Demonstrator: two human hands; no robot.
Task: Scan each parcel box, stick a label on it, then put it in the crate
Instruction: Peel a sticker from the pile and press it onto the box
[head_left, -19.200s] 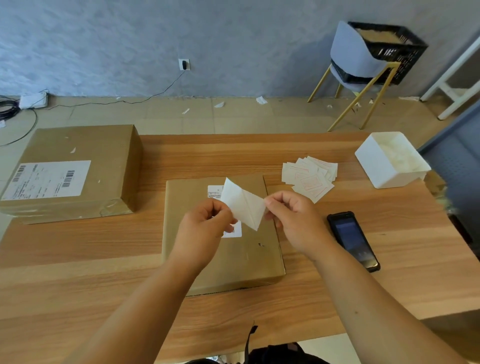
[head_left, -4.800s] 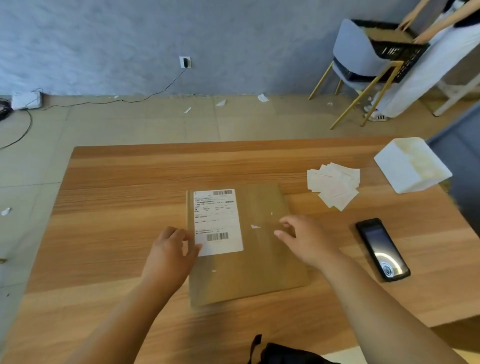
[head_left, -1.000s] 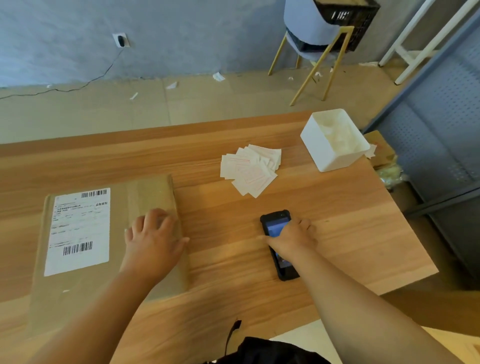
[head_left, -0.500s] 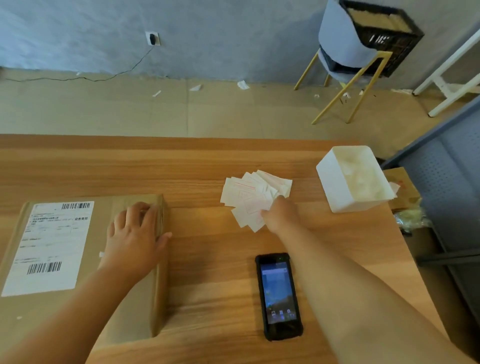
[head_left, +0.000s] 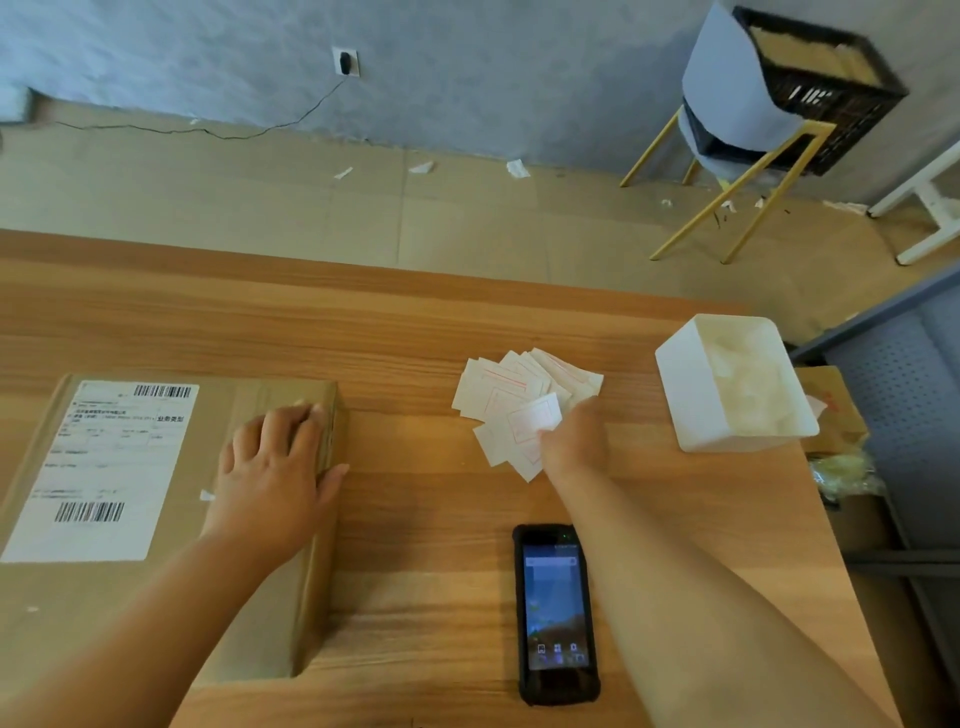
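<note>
A flat brown parcel box with a white shipping label lies at the table's left. My left hand rests flat on the box's right end, fingers straight. To the right lies a loose pile of white labels with red frames. My right hand is on the pile's near edge and pinches one label there; its fingertips are mostly hidden. The black handheld scanner lies on the table below that hand, screen lit. The black crate stands on a chair far right.
A white bin with paper scraps stands at the table's right edge. The grey chair with yellow legs holds the crate by the wall. A grey perforated rack and a small cardboard box are right of the table.
My right hand left the scanner on the table and moved up to the label pile, where it now pinches a label. My left hand stayed on the box.
</note>
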